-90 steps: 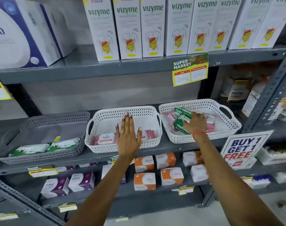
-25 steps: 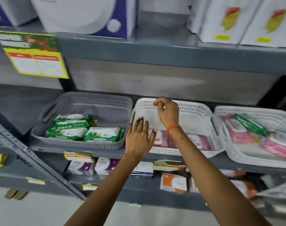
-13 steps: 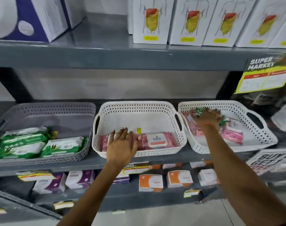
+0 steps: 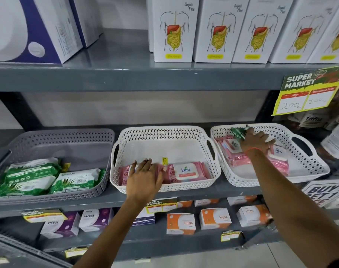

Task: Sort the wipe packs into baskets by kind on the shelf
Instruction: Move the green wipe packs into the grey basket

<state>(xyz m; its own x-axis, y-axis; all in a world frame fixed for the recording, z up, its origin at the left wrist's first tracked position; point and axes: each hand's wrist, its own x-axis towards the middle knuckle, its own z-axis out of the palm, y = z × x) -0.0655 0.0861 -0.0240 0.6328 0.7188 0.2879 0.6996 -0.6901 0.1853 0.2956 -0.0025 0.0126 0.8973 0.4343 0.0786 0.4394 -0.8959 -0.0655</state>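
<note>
Right hand (image 4: 255, 141) clamps the green plastic wipe pack (image 4: 238, 132) inside the right white perforated basket (image 4: 309, 171); left hand (image 4: 144, 176) rests flat, fingers apart. Risk: the pack snags the basket rim on lifting and drops.

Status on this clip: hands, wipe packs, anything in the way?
Right hand gripping green pack in right basket. Left hand flat on pink packs, middle basket. Nothing blocking.

You've got green-and-white leaf-print packs (image 4: 31, 178) in the grey perforated basket (image 4: 54, 138). Pink rose-print packs (image 4: 184, 170) sit in the white middle basket (image 4: 164, 132). Pink plus one green pack (image 4: 237, 133) in the white right basket (image 4: 303, 163).
</note>
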